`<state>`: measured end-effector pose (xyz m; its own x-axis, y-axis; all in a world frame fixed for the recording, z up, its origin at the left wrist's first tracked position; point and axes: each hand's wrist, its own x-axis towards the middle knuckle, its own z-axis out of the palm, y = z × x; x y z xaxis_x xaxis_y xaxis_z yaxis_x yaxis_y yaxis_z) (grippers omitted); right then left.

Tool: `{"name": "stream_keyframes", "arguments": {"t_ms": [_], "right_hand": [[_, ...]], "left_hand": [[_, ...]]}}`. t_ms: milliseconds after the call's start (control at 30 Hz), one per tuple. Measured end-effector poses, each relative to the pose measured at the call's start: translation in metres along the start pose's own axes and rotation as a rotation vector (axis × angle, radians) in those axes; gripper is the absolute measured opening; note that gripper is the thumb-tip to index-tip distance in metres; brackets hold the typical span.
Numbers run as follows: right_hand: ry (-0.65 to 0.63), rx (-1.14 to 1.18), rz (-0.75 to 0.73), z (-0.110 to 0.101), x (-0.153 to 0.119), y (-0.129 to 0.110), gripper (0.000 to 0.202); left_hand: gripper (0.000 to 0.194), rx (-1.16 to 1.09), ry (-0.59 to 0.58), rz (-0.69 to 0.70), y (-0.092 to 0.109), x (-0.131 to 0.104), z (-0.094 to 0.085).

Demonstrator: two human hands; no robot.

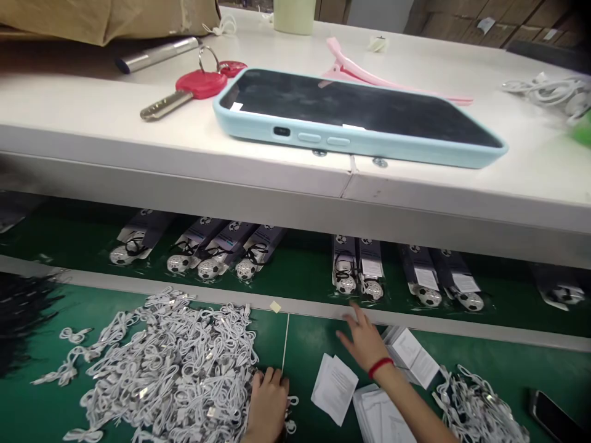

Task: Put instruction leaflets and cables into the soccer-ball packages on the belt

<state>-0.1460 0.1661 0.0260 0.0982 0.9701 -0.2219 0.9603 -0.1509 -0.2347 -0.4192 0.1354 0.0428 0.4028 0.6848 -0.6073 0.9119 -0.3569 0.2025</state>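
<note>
My left hand (268,403) rests at the right edge of a big heap of coiled white cables (170,363) on the green work surface, its fingers curled onto a coil. My right hand (364,338), with a red band at the wrist, reaches forward with fingers spread toward the grey rail. It hovers just short of two packaged football-shaped items (353,271) lying on the green belt behind the rail. Folded white paper leaflets (335,387) lie under my right forearm.
A white shelf (138,154) overhangs the belt and carries a phone in a light blue case (355,117), a red-headed key (184,92), a pink hair clip (355,67) and a metal cylinder (157,54). More packaged footballs (212,255) line the belt. Another cable pile (480,406) and a dark phone (551,415) sit at the right.
</note>
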Motion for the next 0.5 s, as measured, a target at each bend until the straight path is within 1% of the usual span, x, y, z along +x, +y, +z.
{"name": "stream_keyframes", "arguments": {"t_ms": [100, 167, 200, 267, 300, 333, 400, 500], "right_hand": [[-0.077, 0.003, 0.044, 0.019, -0.055, -0.020, 0.049], [-0.163, 0.016, 0.092, 0.032, -0.078, -0.032, 0.058], [-0.222, 0.019, 0.119, 0.039, -0.086, -0.038, 0.068], [-0.334, 0.008, 0.164, 0.053, -0.096, -0.050, 0.098], [-0.375, -0.003, 0.168, 0.060, -0.099, -0.055, 0.109], [-0.396, -0.018, 0.166, 0.066, -0.100, -0.059, 0.114], [-0.386, -0.051, 0.168, 0.072, -0.100, -0.062, 0.110], [-0.358, -0.054, 0.196, 0.070, -0.097, -0.057, 0.103]], "left_hand": [[0.019, -0.104, 0.050, 0.017, -0.002, 0.003, -0.007], [0.019, -0.190, 0.056, -0.007, 0.000, 0.008, -0.016], [0.019, -0.239, 0.049, -0.019, 0.003, 0.012, -0.022], [0.018, -0.356, 0.046, -0.013, 0.014, 0.025, -0.040], [0.018, -0.417, 0.062, 0.013, 0.022, 0.033, -0.050], [0.019, -0.470, 0.088, 0.047, 0.033, 0.044, -0.061], [0.020, -0.532, 0.145, 0.110, 0.058, 0.070, -0.085], [0.022, -0.527, 0.189, 0.137, 0.101, 0.118, -0.117]]}}
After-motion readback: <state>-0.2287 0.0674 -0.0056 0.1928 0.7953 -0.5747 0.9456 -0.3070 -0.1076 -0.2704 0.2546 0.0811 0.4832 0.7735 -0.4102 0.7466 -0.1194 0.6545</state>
